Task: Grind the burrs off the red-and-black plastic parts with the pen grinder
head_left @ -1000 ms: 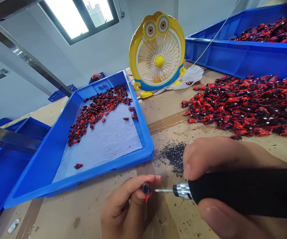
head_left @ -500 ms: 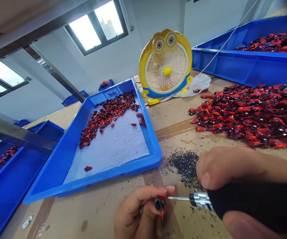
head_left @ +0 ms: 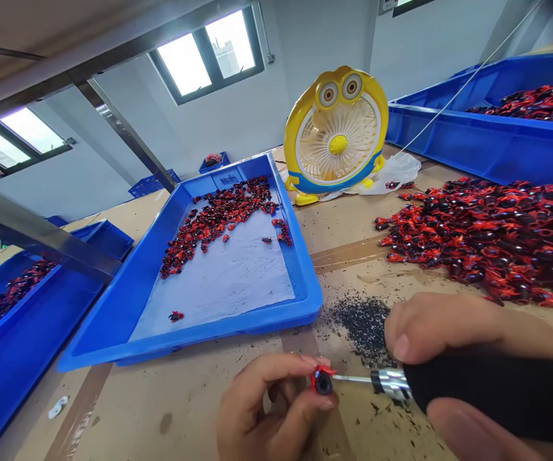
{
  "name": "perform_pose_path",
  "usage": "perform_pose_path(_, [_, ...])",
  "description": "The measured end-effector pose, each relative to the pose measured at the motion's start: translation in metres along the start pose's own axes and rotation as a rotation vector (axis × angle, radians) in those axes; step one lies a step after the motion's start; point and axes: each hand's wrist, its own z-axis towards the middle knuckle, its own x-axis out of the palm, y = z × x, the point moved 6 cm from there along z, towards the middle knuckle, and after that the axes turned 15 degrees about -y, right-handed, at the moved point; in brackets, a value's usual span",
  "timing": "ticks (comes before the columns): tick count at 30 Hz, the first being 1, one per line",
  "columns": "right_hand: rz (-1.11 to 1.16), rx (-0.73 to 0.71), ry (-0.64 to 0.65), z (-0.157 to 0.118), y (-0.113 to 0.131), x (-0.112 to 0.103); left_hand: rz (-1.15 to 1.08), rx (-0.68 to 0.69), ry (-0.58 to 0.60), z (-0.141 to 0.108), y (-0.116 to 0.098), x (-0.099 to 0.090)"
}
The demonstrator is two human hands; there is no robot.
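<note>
While my left hand pinches a small red and black part between thumb and fingertips near the front edge of the counter, my right hand is clenched around the thick black handle of a rotary tool. Its thin metal bit points left and meets the part at its dark round opening. Both hands sit low at the front of the counter, the part just above the cardboard surface.

Just behind the tool lies a patch of black shavings, scattered over the cardboard. Farther back on the right side of the counter spreads a big loose pile of red and black parts. To the left of the shavings sits a shallow blue tray lined with white paper, holding a cluster of the same parts toward its far end and a single one near its front. At the back of the counter stands a yellow cartoon-shaped fan on a white plastic bag. A blue bin of more parts rests at the far right corner, and another blue bin sits off the left edge.
</note>
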Motion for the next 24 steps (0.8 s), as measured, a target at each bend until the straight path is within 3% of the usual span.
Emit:
perform_pose_path(10, [0.071, 0.043, 0.016, -0.001, 0.015, 0.008, 0.119, 0.202, 0.08, 0.005, -0.002, -0.002])
perform_pose_path(15, [0.108, 0.074, 0.039, 0.004, 0.012, 0.014, 0.084, 0.225, 0.14, 0.007, -0.003, 0.001])
perform_pose_path(24, [0.168, 0.063, -0.007, 0.003, 0.011, 0.016, 0.123, 0.245, 0.116, 0.007, -0.007, -0.001])
